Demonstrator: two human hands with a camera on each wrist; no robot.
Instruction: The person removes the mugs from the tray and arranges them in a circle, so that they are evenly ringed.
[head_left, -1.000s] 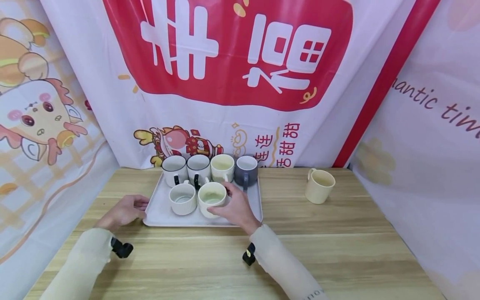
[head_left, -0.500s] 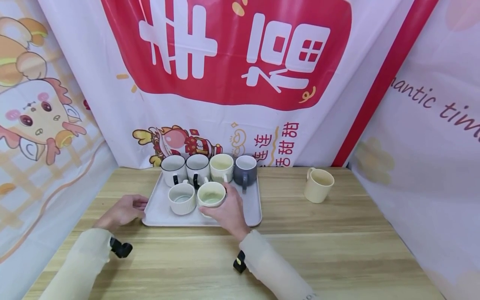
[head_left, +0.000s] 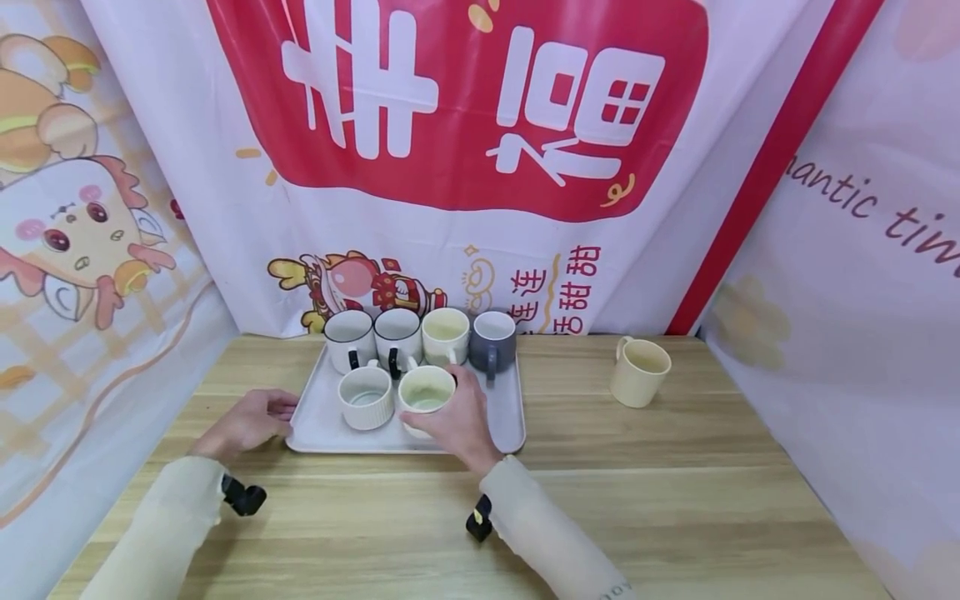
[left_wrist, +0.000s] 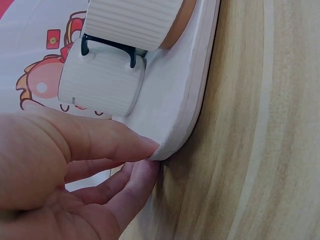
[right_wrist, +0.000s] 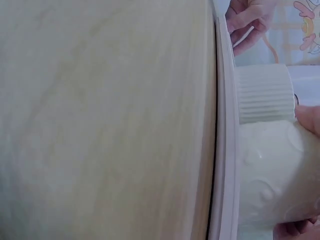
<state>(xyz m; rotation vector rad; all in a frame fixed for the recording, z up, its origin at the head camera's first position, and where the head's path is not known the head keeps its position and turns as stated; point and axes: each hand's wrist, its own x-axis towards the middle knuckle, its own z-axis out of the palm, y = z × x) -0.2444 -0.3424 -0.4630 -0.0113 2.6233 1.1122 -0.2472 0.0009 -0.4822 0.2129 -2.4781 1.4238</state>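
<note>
At the white tray's left front corner, my left hand pinches the rim. The left wrist view has the thumb on top and fingers at the outer side. My right hand grips a cream mug at the tray's front middle, thumb in front and fingers at the far right side. Raised patterns mark this mug's wall in the right wrist view; whether its base touches the tray is hidden. Close to its left stands a ribbed white cup.
Along the tray's back stand two white mugs with black rims and handles, a pale yellow mug and a dark grey mug. A beige mug stands apart on the wooden table. Printed cloth hangs behind and at both sides.
My right hand and wrist have turned slightly leftward around the cream mug, its thumb sliding left along the front. The mug shifts only a touch. My left hand stays at the tray corner.
</note>
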